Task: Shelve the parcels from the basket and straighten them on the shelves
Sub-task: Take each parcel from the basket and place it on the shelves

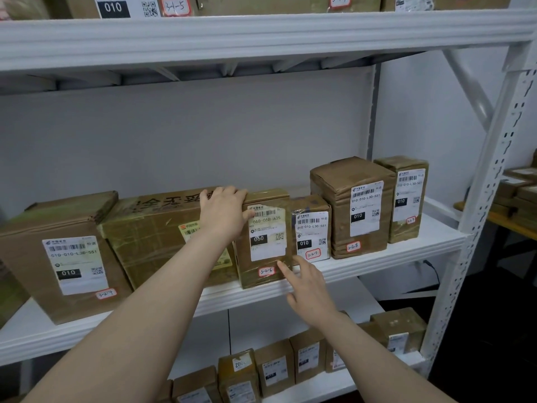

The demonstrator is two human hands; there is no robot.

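A row of brown taped parcels stands on the middle shelf (pixel 377 261). My left hand (pixel 223 212) grips the top left corner of the parcel labelled 3-2-6 (pixel 266 245), fingers curled over its top edge. My right hand (pixel 308 289) is below it, with straight fingers touching that parcel's lower right front corner. To its left lies a wide box (pixel 154 237) and a large parcel 3-2-4 (pixel 64 257). To its right stand parcels 3-2-7 (pixel 312 228), 3-2-8 (pixel 353 205) and a narrow one (pixel 406 199). No basket is in view.
Several small parcels (pixel 276 367) line the lower shelf. More boxes (pixel 139 5) sit on the top shelf. A white perforated upright (pixel 479 228) bounds the rack on the right; beyond it a table holds stacked parcels (pixel 520 190).
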